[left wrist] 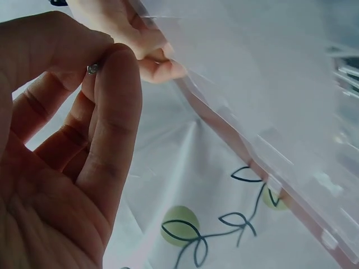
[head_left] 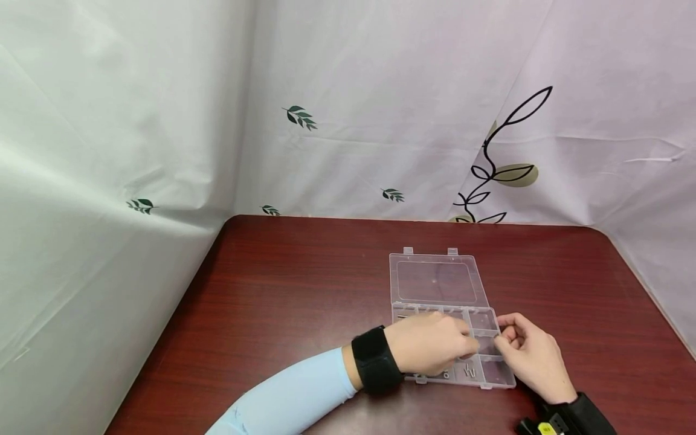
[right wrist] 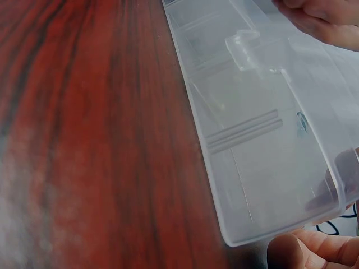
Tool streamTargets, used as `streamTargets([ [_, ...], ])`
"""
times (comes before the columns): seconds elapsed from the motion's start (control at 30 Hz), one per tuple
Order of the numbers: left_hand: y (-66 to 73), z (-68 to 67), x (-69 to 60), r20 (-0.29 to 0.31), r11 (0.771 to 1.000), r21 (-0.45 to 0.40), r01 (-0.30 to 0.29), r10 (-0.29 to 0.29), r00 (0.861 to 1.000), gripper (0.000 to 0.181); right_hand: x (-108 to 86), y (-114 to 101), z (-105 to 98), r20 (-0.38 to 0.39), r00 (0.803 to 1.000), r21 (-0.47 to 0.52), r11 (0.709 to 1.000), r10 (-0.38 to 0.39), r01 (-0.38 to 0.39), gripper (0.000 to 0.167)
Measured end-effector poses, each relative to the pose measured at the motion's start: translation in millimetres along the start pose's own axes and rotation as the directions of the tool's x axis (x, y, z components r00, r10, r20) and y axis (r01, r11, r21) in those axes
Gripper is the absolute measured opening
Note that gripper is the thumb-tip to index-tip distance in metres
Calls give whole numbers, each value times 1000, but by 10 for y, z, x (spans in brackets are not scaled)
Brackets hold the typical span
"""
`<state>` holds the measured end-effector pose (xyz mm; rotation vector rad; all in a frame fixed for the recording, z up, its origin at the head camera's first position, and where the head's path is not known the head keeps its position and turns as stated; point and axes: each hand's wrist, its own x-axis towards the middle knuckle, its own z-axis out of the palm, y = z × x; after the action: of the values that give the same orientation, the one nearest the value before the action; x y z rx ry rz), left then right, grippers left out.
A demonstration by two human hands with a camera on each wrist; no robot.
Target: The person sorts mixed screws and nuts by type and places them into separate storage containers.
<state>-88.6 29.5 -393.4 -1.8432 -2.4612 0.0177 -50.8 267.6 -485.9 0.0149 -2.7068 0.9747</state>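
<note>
A clear plastic compartment box point(head_left: 492, 320) lies on the table with its lid point(head_left: 435, 278) swung back. Over its compartments is my left hand point(head_left: 432, 343), which hides several of them. Between that hand's thumb and index finger, a small shiny metal piece point(left wrist: 92, 69) is pinched; only its end shows. My right hand point(head_left: 535, 359) holds the box by its right side, thumb and fingers at the edge. In the right wrist view, fingertips point(right wrist: 286, 252) touch the box corner. Small screws point(head_left: 469, 370) lie in a front compartment, left of the right-hand column.
The dark red wooden table point(head_left: 288, 284) extends around the box. A white curtain point(head_left: 353, 72) with leaf prints hangs behind it and at the left. Two latch tabs point(head_left: 452, 251) stick out from the lid's far edge.
</note>
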Motion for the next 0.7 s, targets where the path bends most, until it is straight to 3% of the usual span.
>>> streamTargets([
  [0.33,78,22,104,2,999,23,-37,37,999,13,3,-7,18,11,1000,13,1000,-11,11,24],
  [0.53,59,76,-13,5,1000,6,24,-24,1000,85,0,1,11,19,1000,14,1000,-25,24,24],
  [0.7,-29,68,-177,-17,995,-34,89,-90,996,86,-1,-5,20,4,1000,-1,1000,-9,9,25],
])
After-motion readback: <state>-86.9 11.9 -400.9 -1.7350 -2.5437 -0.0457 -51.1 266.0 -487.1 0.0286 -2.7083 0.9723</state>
